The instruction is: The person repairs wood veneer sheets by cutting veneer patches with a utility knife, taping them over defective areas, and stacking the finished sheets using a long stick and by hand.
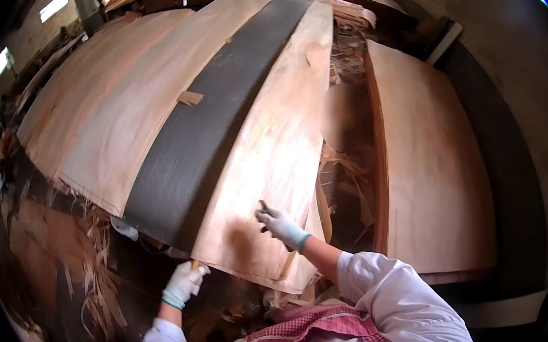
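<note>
A pale wood veneer sheet (265,152) lies lengthwise before me, its near end towards my body. At its near left corner my left hand (182,284), in a white glove with a green cuff, is closed around a small yellowish piece (195,265). Most of that piece is hidden in the fingers, so its kind is unclear. My right hand (281,226), gloved too, is over the near part of the sheet with its fingers stretched out and apart. The fingertips look dark. Whether they touch the sheet I cannot tell.
A dark board strip (207,104) runs left of the sheet, with a small wood block (190,98) on its edge. More veneer sheets (102,129) lie farther left. At right stands a veneer stack (430,168). Torn veneer scraps (99,283) hang at the left.
</note>
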Tool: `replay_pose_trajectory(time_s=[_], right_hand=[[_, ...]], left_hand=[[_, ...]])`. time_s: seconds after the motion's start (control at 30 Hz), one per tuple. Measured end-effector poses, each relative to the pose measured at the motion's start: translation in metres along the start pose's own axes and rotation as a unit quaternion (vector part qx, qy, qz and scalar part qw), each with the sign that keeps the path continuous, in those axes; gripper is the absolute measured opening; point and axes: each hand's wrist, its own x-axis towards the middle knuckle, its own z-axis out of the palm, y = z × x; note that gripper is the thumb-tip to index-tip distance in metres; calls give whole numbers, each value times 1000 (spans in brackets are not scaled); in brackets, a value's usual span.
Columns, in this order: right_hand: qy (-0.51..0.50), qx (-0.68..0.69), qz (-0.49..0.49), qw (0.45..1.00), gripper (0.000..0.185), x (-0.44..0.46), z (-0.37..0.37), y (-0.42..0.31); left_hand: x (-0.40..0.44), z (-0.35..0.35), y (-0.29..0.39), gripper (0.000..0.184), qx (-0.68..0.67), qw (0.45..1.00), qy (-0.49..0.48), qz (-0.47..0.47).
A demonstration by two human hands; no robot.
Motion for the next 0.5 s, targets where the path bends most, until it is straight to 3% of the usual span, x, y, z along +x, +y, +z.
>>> replay_pose_trajectory(time_s=[0.17, 0.2, 0.23, 0.3, 0.33, 0.37, 0.5], right_hand=[[89, 5, -117, 989, 46, 0, 45, -13], [194, 24, -185, 963, 47, -3, 46, -4], [243, -11, -79, 967, 50, -30, 36, -26], [316, 141, -161, 924, 50, -36, 13, 10], [326, 235, -166, 900, 25, -58, -2, 3], [368, 162, -183, 897, 20, -78, -21, -5], [395, 141, -230, 878, 20, -159, -112, -16]], left_hand=[[-41, 97, 6, 17, 1, 999, 22, 33], [-47, 119, 2, 18, 33, 998, 25, 48], [-54, 142, -4, 19, 63, 996, 29, 63], [-46, 183, -39, 20, 128, 977, 20, 169], [-63, 209, -18, 20, 84, 990, -11, 112], [-79, 232, 2, 20, 40, 997, -41, 53], [-91, 306, 9, 29, -8, 951, -306, 53]])
